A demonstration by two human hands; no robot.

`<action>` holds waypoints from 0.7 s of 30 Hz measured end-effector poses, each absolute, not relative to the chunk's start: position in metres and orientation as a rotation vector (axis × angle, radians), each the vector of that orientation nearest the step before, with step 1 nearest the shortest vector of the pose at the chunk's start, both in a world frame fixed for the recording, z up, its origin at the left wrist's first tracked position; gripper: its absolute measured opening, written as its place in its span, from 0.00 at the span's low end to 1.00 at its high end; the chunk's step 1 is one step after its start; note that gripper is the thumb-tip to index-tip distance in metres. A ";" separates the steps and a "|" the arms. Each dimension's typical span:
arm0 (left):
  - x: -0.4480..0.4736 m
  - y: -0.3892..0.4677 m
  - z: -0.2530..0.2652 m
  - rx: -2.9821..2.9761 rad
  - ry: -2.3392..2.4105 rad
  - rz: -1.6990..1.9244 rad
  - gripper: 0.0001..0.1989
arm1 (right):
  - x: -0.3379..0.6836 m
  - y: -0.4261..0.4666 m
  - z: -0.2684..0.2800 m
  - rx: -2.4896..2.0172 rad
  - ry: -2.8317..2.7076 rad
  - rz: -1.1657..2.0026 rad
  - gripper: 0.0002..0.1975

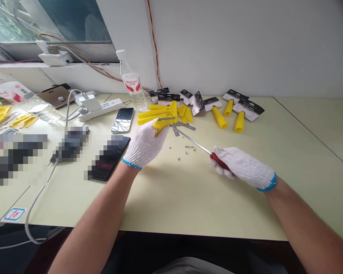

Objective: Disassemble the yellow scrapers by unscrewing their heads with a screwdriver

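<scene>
My left hand [147, 144], in a white knitted glove with a blue cuff, is closed around a yellow plastic scraper piece [160, 126]. More yellow scraper parts [153, 114] lie just behind it, partly overlapping in view. My right hand [236, 163], gloved alike, grips the red handle of a screwdriver [198, 144]. Its long shaft points left, and the tip is at or close to the held scraper piece; contact is too small to make out. Flat metal blades [188, 126] rest beside the tip. Several small screws [186, 152] are scattered on the table below the shaft.
Yellow tubular handles [219, 117] and black-and-white cards [250, 110] lie at the back right. A water bottle [134, 87] stands near the wall, with a power strip [103, 109] left of it. Phones [122, 120] and a white cable [31, 217] occupy the table's left side.
</scene>
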State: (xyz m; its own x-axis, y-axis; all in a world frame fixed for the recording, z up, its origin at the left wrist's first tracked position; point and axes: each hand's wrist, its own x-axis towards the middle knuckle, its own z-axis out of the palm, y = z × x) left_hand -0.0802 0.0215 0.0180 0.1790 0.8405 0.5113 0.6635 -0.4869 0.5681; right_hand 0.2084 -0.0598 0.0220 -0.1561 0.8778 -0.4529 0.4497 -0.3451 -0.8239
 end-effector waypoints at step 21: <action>-0.085 0.019 0.027 2.327 1.303 1.250 0.12 | 0.211 -0.059 0.023 -1.772 -1.640 1.359 0.30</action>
